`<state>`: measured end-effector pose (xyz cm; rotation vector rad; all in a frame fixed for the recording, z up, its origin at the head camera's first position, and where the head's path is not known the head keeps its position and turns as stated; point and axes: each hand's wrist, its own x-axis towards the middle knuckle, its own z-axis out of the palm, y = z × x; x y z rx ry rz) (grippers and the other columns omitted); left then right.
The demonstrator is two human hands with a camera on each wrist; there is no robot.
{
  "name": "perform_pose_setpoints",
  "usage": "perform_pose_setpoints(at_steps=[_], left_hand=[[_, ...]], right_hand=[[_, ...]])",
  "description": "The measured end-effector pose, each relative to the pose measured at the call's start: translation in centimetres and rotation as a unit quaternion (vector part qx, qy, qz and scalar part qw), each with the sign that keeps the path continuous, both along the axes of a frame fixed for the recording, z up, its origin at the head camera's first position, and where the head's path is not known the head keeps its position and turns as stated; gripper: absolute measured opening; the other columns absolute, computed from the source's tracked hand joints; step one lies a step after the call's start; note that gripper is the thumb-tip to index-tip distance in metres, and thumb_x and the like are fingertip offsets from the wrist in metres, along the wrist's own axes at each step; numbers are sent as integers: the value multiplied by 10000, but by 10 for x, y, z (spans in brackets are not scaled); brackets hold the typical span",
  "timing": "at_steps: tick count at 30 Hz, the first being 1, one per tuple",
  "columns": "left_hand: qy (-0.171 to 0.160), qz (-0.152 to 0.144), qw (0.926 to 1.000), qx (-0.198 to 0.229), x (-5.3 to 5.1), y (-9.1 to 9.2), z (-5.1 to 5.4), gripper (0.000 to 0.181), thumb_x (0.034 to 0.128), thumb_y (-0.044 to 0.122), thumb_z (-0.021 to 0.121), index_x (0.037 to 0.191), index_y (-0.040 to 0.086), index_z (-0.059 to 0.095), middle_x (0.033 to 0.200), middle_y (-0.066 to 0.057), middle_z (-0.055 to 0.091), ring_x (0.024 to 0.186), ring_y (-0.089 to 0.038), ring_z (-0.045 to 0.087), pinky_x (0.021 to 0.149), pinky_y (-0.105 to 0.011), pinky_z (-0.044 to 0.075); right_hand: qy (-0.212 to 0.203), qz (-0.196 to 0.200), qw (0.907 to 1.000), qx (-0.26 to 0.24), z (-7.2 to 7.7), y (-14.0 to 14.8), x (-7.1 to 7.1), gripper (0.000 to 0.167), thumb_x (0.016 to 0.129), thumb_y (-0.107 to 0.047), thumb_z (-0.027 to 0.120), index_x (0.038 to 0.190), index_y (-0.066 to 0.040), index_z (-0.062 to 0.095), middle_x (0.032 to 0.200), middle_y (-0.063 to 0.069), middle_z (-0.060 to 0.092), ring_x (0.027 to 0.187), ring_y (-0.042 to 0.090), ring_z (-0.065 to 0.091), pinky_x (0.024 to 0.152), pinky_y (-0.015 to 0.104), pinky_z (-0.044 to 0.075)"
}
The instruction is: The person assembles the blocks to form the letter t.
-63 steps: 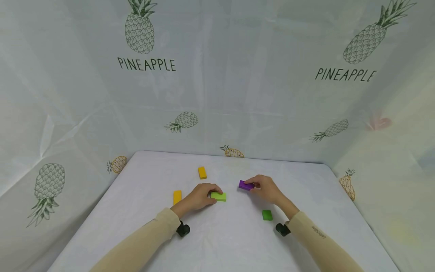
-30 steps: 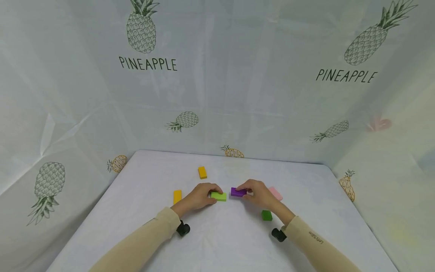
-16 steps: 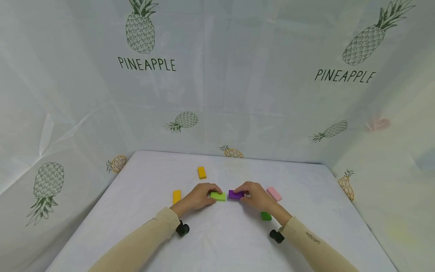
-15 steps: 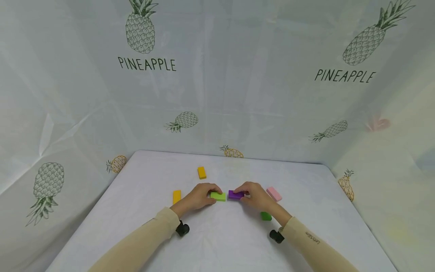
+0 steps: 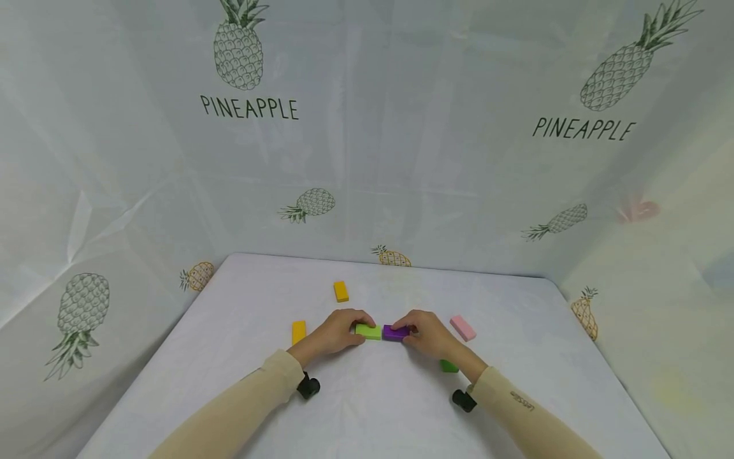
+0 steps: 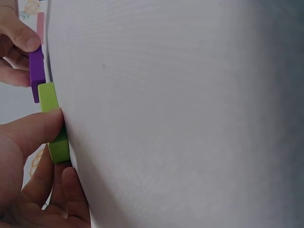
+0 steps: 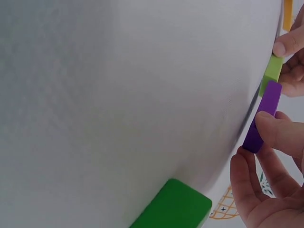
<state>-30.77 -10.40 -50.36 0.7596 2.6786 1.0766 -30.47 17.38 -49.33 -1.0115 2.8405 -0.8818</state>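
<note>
I see the left hand [image 5: 335, 331] and right hand [image 5: 429, 335] reaching in from opposite sides, fingertips meeting near the middle of the white table [image 5: 367, 408]. The left pinches the light green block [image 5: 369, 332] between thumb and fingers; the right pinches the purple block [image 5: 394, 333] likewise, both lined up end to end. Whether the ends touch, I can't tell. Bare cloth runs nearward between the left arm [image 5: 241, 401] and right arm [image 5: 527, 408]; the far edge lies well beyond the fingers. The pink block [image 5: 462, 327] and rear yellow block [image 5: 341, 291] show whole. The left arm covers part of the nearer yellow block [image 5: 299, 331]; the dark green block [image 7: 175, 209] is cut off in the right wrist view.
</note>
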Motion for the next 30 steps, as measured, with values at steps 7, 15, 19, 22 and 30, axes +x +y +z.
perform_pose_setpoints(at_steps=[7, 15, 19, 22, 30], left_hand=[[7, 14, 10000, -8, 1, 0, 1, 291, 977, 75, 767, 1231, 213, 733, 1210, 56, 726, 1068, -154, 605, 1036, -401, 528], [29, 5, 10000, -11, 0, 1, 0, 290, 973, 82, 773, 1226, 220, 736, 1198, 68, 728, 1051, -143, 601, 1016, -383, 530], [9, 8, 10000, 10, 0, 0, -1, 290, 974, 82, 773, 1224, 224, 736, 1202, 65, 728, 1061, -148, 600, 1024, -390, 528], [-16, 12, 10000, 14, -1, 0, -1, 289, 974, 81, 772, 1221, 227, 735, 1203, 63, 726, 1066, -151, 600, 1029, -393, 525], [-16, 15, 10000, 8, -1, 0, -2, 291, 973, 81, 774, 1222, 227, 735, 1197, 70, 725, 1060, -148, 601, 1024, -391, 526]], right_hand=[[-20, 72, 9999, -100, -3, -1, -2, 329, 899, 52, 798, 1188, -107, 808, 1113, 28, 750, 960, 139, 645, 853, 299, 586], [-71, 5, 10000, -11, -2, -3, -2, 324, 901, 56, 793, 1180, -109, 809, 1088, 22, 741, 928, 146, 625, 830, 286, 564], [-117, -87, 9999, 83, -2, -6, -2, 321, 907, 41, 794, 1182, -124, 813, 1088, 0, 738, 929, 130, 612, 836, 283, 555], [-92, -88, 9999, 109, -2, -6, -2, 315, 909, 38, 794, 1180, -121, 813, 1091, 4, 741, 931, 130, 613, 838, 289, 557], [-68, -31, 10000, 46, -2, -6, -2, 314, 911, 54, 785, 1180, -107, 811, 1098, 25, 746, 946, 167, 635, 856, 308, 567]])
